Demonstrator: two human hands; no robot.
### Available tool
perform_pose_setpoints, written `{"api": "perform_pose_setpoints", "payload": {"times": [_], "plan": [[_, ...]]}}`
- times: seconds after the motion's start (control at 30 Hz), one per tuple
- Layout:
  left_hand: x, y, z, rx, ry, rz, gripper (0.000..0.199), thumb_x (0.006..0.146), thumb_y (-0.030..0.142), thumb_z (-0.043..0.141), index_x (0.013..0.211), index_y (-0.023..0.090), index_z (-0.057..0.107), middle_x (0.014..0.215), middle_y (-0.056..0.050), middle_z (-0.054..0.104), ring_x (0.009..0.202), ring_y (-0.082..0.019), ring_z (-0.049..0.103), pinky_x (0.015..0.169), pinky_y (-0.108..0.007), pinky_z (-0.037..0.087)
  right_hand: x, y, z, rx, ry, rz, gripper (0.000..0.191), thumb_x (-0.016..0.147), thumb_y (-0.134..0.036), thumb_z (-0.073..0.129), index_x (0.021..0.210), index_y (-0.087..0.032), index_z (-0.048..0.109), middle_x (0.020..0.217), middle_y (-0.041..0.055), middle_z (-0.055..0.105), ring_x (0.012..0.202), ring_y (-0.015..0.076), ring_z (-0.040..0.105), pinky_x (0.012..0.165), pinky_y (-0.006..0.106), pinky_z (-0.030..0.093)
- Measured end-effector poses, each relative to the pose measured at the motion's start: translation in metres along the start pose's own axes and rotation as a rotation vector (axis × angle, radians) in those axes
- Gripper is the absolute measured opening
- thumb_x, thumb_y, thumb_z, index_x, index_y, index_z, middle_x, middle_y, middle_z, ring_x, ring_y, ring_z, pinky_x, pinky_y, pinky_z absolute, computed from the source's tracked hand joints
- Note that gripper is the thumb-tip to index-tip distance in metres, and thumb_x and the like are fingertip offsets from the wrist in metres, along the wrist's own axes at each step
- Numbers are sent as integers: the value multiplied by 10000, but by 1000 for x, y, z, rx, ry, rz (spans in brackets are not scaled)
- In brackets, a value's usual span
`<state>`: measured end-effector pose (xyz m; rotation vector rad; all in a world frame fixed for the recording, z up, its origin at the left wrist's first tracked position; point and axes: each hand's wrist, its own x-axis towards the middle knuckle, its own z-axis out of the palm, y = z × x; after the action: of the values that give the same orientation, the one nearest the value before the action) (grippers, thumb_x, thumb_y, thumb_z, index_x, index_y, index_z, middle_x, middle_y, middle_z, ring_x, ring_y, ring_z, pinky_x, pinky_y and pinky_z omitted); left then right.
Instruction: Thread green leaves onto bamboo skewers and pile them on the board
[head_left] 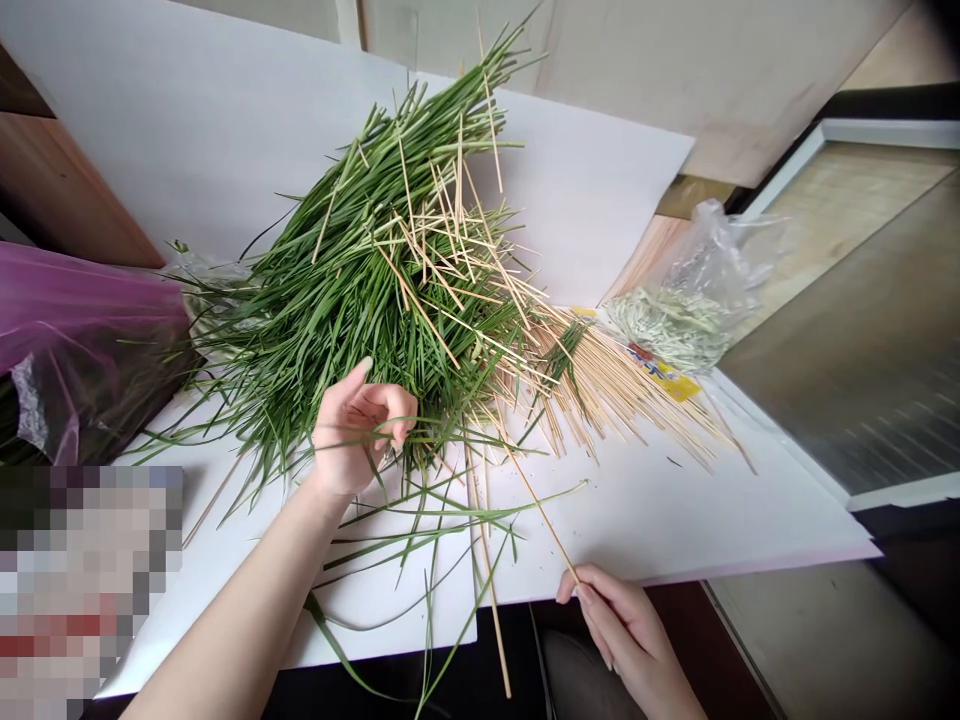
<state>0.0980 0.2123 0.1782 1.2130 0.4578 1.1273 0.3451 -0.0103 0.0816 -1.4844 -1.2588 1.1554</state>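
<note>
A large heap of garlic chives (352,260) lies on a white tabletop, with loose bamboo skewers scattered over it. My left hand (360,425) is at the front edge of the heap, thumb raised apart from the loosely bent fingers. Thin green blades cross its fingertips, and I see nothing firmly gripped there. At the table's front edge, my right hand (615,620) pinches the near end of a thin bamboo skewer (541,510) between thumb and fingers. That skewer slants up and left toward the chives. Loose chive blades (420,540) spread between the hands, some hanging over the edge.
Many bamboo skewers (622,390) fan out right of the heap, partly on a yellow wrapper (675,384). Behind them stands a clear plastic bag (686,310) with pale strips inside. A purple bag (82,310) is at left. One skewer (495,630) juts past the front edge.
</note>
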Motion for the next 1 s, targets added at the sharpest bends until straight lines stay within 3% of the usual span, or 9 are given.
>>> {"api": "perform_pose_setpoints", "payload": {"times": [0.13, 0.27, 0.33, 0.43, 0.6, 0.8, 1.0], "plan": [[5, 2, -2, -55, 147, 151, 587, 942, 459, 445, 421, 201, 520, 366, 7, 245, 431, -130, 335, 495, -306, 231, 0, 2, -1, -3, -17, -22, 433, 1074, -528, 427, 870, -198, 620, 534, -86, 267, 465, 124, 233, 488, 273, 198], [7, 5, -5, -99, 206, 164, 453, 917, 405, 476, 539, 179, 582, 450, -2, 401, 472, -125, 399, 504, -292, 286, 0, 1, -1, -19, -9, -33, 430, 1076, -517, 428, 857, -198, 616, 534, -87, 270, 459, 120, 241, 485, 274, 202], [6, 4, -5, -54, 170, 135, 348, 903, 420, 534, 680, 173, 638, 562, -9, 526, 535, -132, 465, 525, -283, 344, 0, 0, -1, -25, -1, -36, 432, 1075, -520, 430, 857, -197, 618, 536, -86, 267, 461, 120, 244, 487, 275, 204], [2, -6, 3, 191, 30, 49, 222, 886, 397, 650, 896, 176, 656, 764, -15, 633, 652, -136, 545, 585, -270, 411, 0, 0, -1, -23, 0, -35, 434, 1072, -526, 431, 869, -195, 626, 533, -85, 272, 461, 122, 250, 488, 276, 211], [-7, -32, 25, 490, -234, -69, 271, 893, 386, 700, 1059, 175, 663, 988, -54, 696, 855, -160, 607, 772, -292, 455, 0, -2, 0, -40, 7, -42, 440, 1071, -530, 426, 863, -198, 627, 522, -83, 276, 458, 124, 249, 493, 278, 215], [-9, -46, 29, 373, -196, -130, 279, 824, 345, 774, 997, 144, 689, 757, -9, 672, 697, -132, 590, 705, -270, 454, 0, 0, 0, -59, 11, -42, 443, 1069, -532, 421, 867, -199, 632, 523, -81, 275, 452, 126, 254, 490, 279, 221], [-8, -45, 26, 278, -211, -183, 347, 780, 282, 797, 1078, 130, 701, 767, -1, 651, 656, -108, 552, 679, -262, 460, 0, 1, 1, -70, 27, -58, 445, 1070, -523, 426, 860, -194, 641, 519, -83, 272, 448, 121, 260, 487, 275, 230]]}}
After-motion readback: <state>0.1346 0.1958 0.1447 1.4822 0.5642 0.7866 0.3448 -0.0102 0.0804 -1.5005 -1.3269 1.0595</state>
